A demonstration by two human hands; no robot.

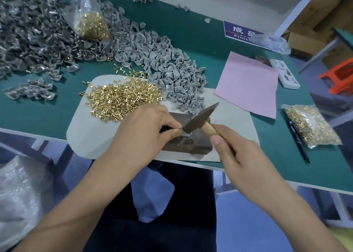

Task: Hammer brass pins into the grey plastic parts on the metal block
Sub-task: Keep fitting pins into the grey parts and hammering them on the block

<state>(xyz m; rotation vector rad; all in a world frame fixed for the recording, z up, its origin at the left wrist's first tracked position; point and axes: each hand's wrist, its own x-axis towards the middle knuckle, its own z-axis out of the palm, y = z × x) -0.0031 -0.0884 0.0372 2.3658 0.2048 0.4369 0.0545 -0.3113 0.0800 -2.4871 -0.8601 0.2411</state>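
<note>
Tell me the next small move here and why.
Probably a short tap straight down. The right hand grips the hammer by its wooden handle, head low over the metal block, while the left hand pinches the grey part at the striking spot. Whether a pin is seated is hidden.

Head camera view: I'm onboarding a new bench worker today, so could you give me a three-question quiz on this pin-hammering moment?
1. True or false: the right hand grips the wooden-handled hammer.
2. Which lies right of the dark metal block? A) pink paper sheet B) green paper sheet C) red paper sheet
3. Fill in: the left hand steadies a small part on the ____.

Key: 1 true; 2 A; 3 dark metal block
</note>
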